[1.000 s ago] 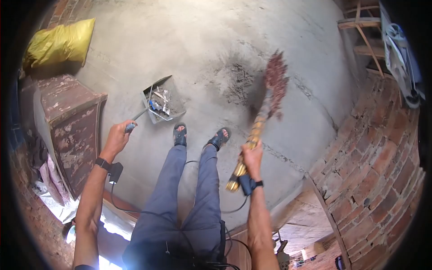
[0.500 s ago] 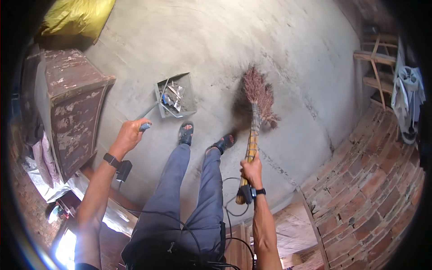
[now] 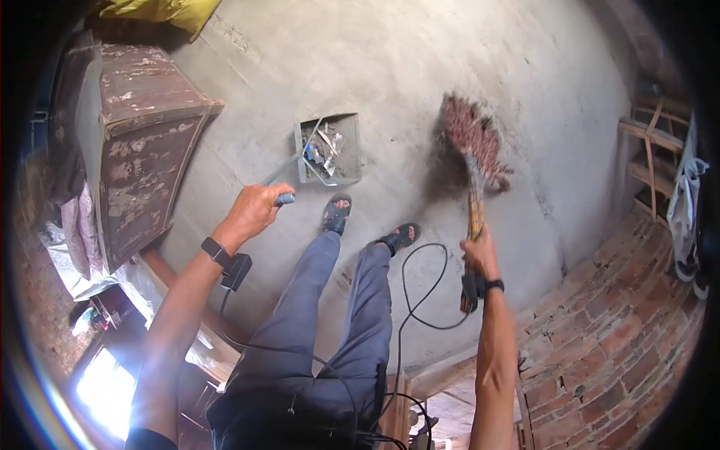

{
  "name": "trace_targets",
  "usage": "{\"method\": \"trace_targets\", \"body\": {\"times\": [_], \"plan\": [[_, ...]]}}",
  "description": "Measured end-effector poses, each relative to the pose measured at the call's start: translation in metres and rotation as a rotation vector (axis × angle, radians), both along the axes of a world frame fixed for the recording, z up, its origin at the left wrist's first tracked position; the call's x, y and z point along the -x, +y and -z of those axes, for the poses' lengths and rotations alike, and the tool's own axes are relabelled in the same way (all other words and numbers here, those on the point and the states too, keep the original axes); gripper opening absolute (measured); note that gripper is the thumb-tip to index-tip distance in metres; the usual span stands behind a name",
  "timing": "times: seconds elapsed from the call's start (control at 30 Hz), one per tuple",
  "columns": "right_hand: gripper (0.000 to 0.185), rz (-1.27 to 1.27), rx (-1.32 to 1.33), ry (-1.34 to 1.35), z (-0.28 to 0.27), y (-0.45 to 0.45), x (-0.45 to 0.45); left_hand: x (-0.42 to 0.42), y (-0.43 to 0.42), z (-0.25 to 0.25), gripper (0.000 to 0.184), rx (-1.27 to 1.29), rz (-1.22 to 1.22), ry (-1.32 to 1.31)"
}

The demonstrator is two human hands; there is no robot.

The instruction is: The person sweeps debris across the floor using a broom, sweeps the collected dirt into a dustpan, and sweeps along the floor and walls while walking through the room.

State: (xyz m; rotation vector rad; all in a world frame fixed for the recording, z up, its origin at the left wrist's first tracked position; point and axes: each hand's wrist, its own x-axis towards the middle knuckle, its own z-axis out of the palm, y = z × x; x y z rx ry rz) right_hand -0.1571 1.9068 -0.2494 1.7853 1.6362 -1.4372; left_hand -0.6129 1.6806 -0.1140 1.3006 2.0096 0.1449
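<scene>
My left hand is closed around the grip of a long-handled metal dustpan, which rests on the floor ahead of my feet. Inside the pan lie dirt and scraps of litter, some white and blue. In my right hand is the bound handle of a broom, its reddish-brown bristles spread on the floor to the right of the dustpan. The bristles are slightly blurred, and a gap of floor separates them from the pan.
A worn brown wooden cabinet stands at left, near a yellow sheet. On the right are a wooden rack, a hanging pale bag and a brick wall. A black cable loops near my right leg.
The view has shifted, so most things sit farther right. My right hand has moved outward and forward with the broom. The dustpan stays in my left hand, ahead of my feet.
</scene>
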Motion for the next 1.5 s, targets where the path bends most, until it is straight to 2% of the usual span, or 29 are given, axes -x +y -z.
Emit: {"method": "trace_targets", "body": {"times": [0.07,0.17,0.23,0.3,0.37,0.43,0.5,0.57,0.63,0.73,0.8,0.87,0.93,0.97,1.03,1.17,1.27,1.33,1.37,1.43,1.5], "plan": [[0.044,-0.008,0.037,-0.028,-0.047,-0.01,0.007,0.001,-0.004,-0.001,0.031,0.027,0.011,-0.001],[0.076,0.023,-0.038,-0.004,-0.084,-0.051,0.009,0.008,-0.017,-0.004,0.032,0.041,-0.012,-0.009],[0.088,0.108,0.01,0.048,-0.123,-0.067,0.04,0.011,-0.031,-0.008,0.033,0.048,-0.014,-0.022],[0.085,0.298,0.176,0.229,-0.155,-0.072,0.077,0.01,-0.04,-0.016,0.033,0.051,-0.003,-0.03],[0.072,0.301,0.335,0.551,-0.136,-0.078,0.096,0.007,-0.051,-0.027,0.03,-0.032,-0.026,0.021],[0.07,0.268,0.332,0.583,-0.106,-0.084,0.136,0.008,-0.066,-0.041,0.03,-0.009,-0.04,0.048],[0.068,0.233,0.346,0.632,-0.078,-0.082,0.176,0.01,-0.087,-0.05,0.032,-0.042,-0.129,-0.034],[0.063,0.109,0.236,0.685,-0.052,-0.079,0.216,0.009,-0.109,-0.062,0.034,-0.046,-0.172,-0.005],[0.061,0.234,0.465,0.694,-0.037,-0.07,0.236,0.002,-0.122,-0.073,0.035,0.083,-0.174,0.034],[0.061,0.238,0.554,0.669,0.018,-0.056,0.207,-0.01,-0.137,-0.075,0.034,0.057,-0.231,0.036],[0.059,0.329,0.597,0.537,0.016,-0.055,0.145,-0.021,-0.142,-0.081,0.031,0.06,-0.305,0.02],[0.058,0.345,0.513,0.424,0.009,-0.059,0.079,-0.025,-0.14,-0.079,0.028,0.041,-0.368,-0.019],[0.058,0.359,0.442,0.315,-0.005,-0.065,0.01,-0.031,-0.142,-0.08,0.026,0.182,-0.476,0.03],[0.059,0.386,0.451,0.29,-0.012,-0.064,-0.018,-0.035,-0.138,-0.08,0.026,0.168,-0.47,0.015],[0.06,0.417,0.454,0.269,-0.03,-0.066,-0.048,-0.035,-0.133,-0.083,0.021,0.148,-0.453,0.029],[0.06,0.374,0.299,0.215,-0.061,-0.082,-0.083,-0.041,-0.128,-0.08,0.019,0.045,-0.389,0.014],[0.065,0.457,0.28,0.329,-0.079,-0.095,-0.077,-0.047,-0.104,-0.085,0.019,0.007,-0.376,-0.027],[0.066,0.482,0.29,0.409,-0.088,-0.089,-0.048,-0.053,-0.086,-0.086,0.019,0.174,-0.44,-0.066],[0.065,0.459,0.287,0.462,-0.079,-0.082,-0.031,-0.056,-0.079,-0.082,0.019,0.18,-0.421,-0.079],[0.061,0.406,0.2,0.586,-0.049,-0.058,0.012,-0.064,-0.063,-0.072,0.013,0.014,-0.376,-0.113],[0.053,0.355,0.13,0.665,-0.03,-0.022,0.06,-0.072,-0.046,-0.068,0.015,0.022,-0.327,-0.112]]}}
